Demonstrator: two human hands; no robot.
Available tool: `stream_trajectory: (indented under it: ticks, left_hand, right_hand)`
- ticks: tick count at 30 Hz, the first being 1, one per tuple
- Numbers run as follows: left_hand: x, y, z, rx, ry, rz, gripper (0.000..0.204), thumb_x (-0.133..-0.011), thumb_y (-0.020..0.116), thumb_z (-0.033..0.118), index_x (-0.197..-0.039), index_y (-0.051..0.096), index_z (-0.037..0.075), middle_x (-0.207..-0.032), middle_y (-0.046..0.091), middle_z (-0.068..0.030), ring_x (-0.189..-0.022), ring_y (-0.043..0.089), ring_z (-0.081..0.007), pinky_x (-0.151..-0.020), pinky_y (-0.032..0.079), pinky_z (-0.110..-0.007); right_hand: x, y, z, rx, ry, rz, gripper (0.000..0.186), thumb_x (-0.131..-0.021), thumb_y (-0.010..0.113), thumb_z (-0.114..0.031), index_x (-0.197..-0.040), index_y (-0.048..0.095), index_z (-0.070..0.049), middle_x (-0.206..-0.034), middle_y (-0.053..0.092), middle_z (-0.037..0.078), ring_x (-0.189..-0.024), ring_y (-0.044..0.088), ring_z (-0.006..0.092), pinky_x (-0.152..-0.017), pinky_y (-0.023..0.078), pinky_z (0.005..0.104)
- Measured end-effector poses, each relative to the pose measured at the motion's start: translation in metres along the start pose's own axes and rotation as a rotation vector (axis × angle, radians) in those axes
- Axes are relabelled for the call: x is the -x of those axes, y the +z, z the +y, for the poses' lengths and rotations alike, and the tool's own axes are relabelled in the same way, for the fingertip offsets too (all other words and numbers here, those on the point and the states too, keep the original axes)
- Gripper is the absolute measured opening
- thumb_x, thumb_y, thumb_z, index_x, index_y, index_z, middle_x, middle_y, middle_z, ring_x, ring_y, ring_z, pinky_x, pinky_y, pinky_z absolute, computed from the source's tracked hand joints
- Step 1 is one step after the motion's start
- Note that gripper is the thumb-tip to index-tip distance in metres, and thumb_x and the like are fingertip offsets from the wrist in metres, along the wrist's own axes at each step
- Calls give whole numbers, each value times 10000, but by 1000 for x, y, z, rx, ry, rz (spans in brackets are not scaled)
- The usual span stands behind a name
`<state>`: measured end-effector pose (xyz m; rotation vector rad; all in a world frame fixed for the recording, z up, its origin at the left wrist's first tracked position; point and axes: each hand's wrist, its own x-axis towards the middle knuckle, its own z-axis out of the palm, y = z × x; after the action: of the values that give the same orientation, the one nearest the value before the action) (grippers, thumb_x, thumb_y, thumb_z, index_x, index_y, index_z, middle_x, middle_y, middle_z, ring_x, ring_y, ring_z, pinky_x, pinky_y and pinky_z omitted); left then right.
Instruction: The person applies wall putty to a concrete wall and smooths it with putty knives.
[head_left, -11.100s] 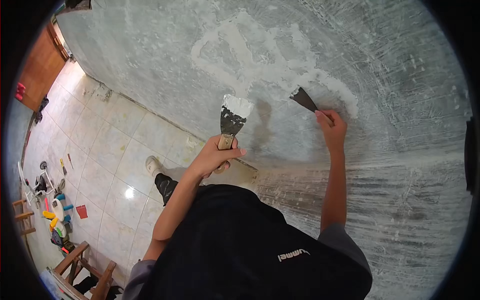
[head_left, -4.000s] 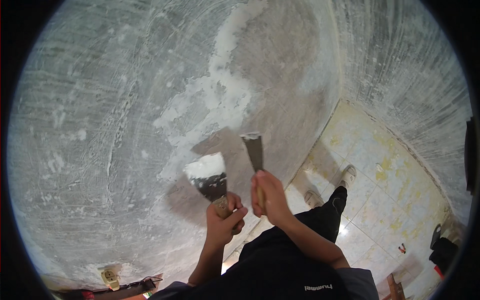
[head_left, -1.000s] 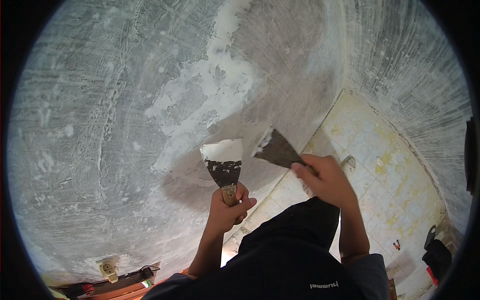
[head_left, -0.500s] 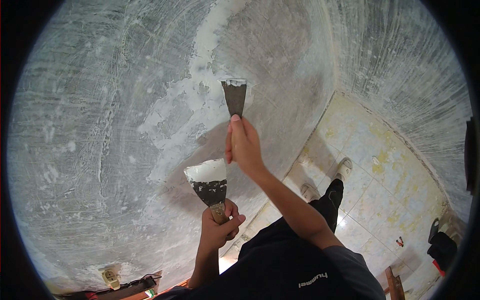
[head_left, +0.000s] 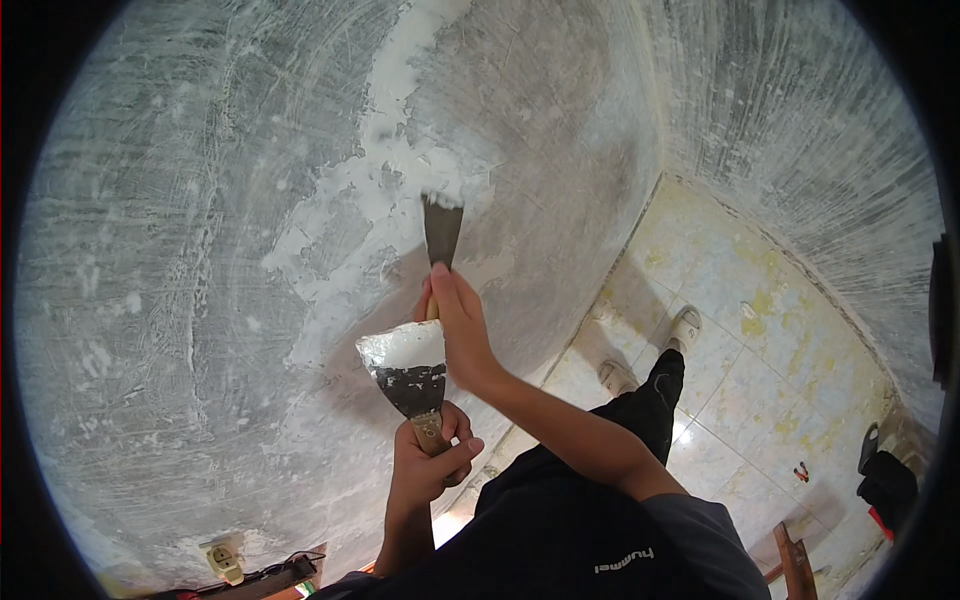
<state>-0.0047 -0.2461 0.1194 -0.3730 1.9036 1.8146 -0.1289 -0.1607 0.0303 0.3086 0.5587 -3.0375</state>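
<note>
My left hand is wrapped round the wooden handle of a wide putty knife, its dark blade loaded with white filler along the top. In my right hand is a narrower putty knife, blade upward, with a little white filler on its edge. That knife's blade is in front of the grey wall, by a patch of white filler; whether it touches cannot be made out. The right hand is just above and beside the wide blade and partly hides its own knife's handle.
A second wall meets this one at a corner on the right. Below lies a stained tiled floor, with my feet on it. A wall socket sits at lower left. Dark items and a wooden piece are at lower right.
My right hand has brought the narrow putty knife down and left, closer to the wide one. The left hand has barely shifted. The view has moved slightly.
</note>
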Motion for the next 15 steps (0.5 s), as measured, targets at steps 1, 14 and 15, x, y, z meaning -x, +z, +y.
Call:
stream_trajectory:
  ticks: [1,14,15]
  left_hand:
    - [0,0,1,-1,3,0,361,-826,727,-126,-866,446,97,-836,562,-53,-497,510,-60,-394,317,-227]
    - [4,-7,2,12,13,-29,366,-818,726,-136,-864,449,98,-849,567,-69,-504,508,-66,-399,314,-229]
    - [4,-6,2,10,11,-35,366,-818,726,-136,-864,449,98,-849,567,-69,-504,508,-66,-399,314,-229]
  right_hand:
    - [4,-2,5,36,-16,-17,386,-1110,406,-464,-950,481,-121,-604,519,23,-455,495,112,-418,370,266]
    - [14,-1,-12,0,55,-10,395,-1109,444,-456,-913,530,-125,-634,528,4,-469,431,73,-433,344,265]
    - [8,3,-29,5,-11,4,396,-1109,447,-452,-905,534,-124,-621,527,1,-454,427,75,-419,327,269]
